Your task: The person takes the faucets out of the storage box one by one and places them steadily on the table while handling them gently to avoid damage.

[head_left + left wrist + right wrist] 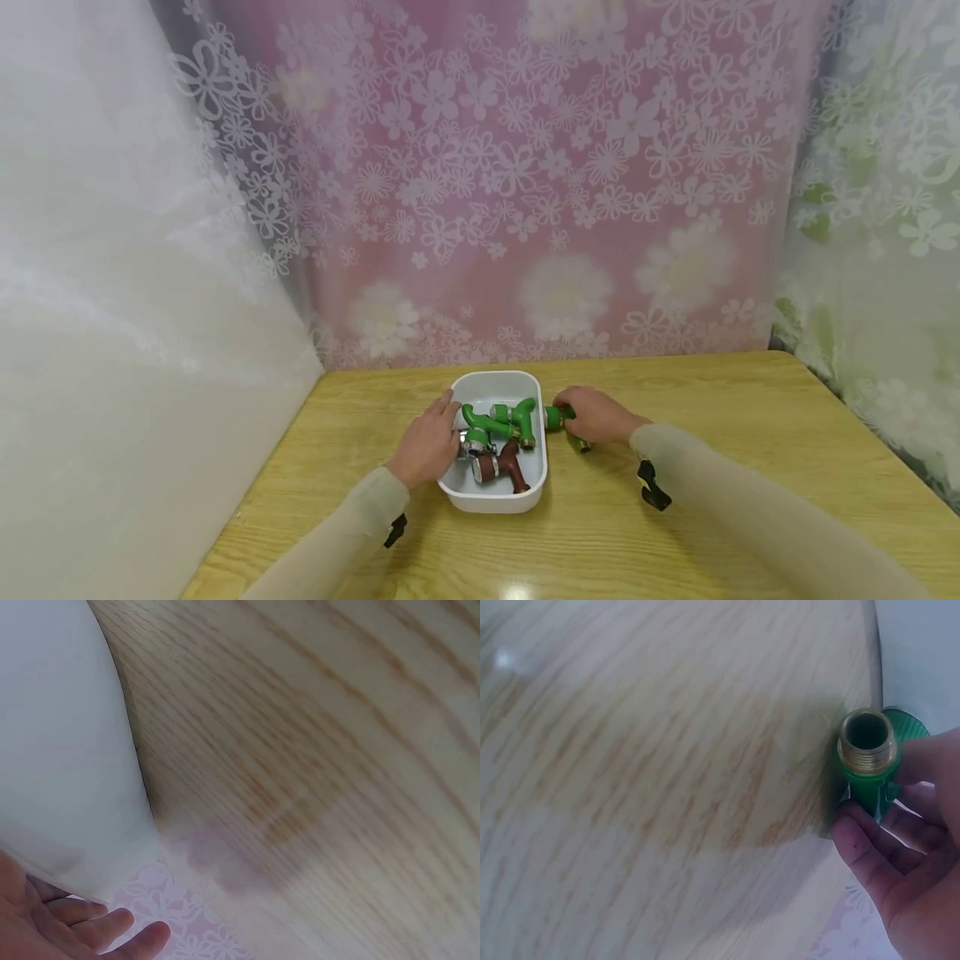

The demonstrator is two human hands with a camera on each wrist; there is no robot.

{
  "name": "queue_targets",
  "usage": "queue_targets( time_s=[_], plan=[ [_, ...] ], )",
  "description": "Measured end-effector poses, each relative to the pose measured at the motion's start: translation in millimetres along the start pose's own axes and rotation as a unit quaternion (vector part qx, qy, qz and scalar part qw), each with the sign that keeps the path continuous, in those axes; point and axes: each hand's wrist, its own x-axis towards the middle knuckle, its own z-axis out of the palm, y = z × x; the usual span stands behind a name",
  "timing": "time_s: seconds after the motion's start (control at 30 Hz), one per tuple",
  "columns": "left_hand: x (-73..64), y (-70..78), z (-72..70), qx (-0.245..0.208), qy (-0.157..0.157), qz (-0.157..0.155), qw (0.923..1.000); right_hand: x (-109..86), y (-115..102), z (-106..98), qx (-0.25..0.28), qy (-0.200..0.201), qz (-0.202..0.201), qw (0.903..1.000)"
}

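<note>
A white plastic tub stands on the table with two green taps, a brown tap and a chrome-coloured piece partly hidden by the left hand. My left hand rests against the tub's left rim. In the left wrist view its fingers extend, lightly bent, beside the white wall. Just outside the tub's right wall, my right hand grips another green tap. In the right wrist view, that tap's brass threaded end faces the camera, with thumb and fingers around the green body.
The wood-grain table runs out to both sides of the tub. A pink flowered curtain hangs behind its far edge. Pale sheets hang at the left and right.
</note>
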Motion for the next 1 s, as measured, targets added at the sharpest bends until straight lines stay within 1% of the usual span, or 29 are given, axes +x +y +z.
queue_targets(
  time_s=[0.2, 0.33, 0.53, 0.67, 0.83, 1.0],
  plan=[
    [2.8, -0.1, -1.1, -0.004, 0.009, 0.006, 0.9999, 2.5, 0.0, -2.3, 0.007, 0.004, -0.002, 1.0000],
    [2.4, 0.9, -2.2, -0.009, 0.001, 0.003, 1.0000, 1.0, -0.8, -2.5, 0.012, -0.007, 0.002, 0.9999],
    [1.2, 0.3, -1.6, -0.007, 0.003, 0.003, 1.0000, 1.9, -1.5, -1.4, 0.017, -0.011, -0.002, 0.9998],
    [2.1, 0.5, -3.2, -0.006, 0.000, -0.004, 1.0000, 4.5, -0.2, -2.8, 0.014, -0.007, -0.010, 0.9998],
    [-0.3, 1.8, -3.9, -0.010, -0.008, -0.016, 0.9998, 3.0, -0.3, -0.9, 0.007, -0.012, -0.021, 0.9997],
    [-1.5, 2.3, -2.4, -0.011, -0.007, -0.014, 0.9998, -0.1, -1.8, -0.7, 0.007, -0.017, -0.022, 0.9996]
  ],
)
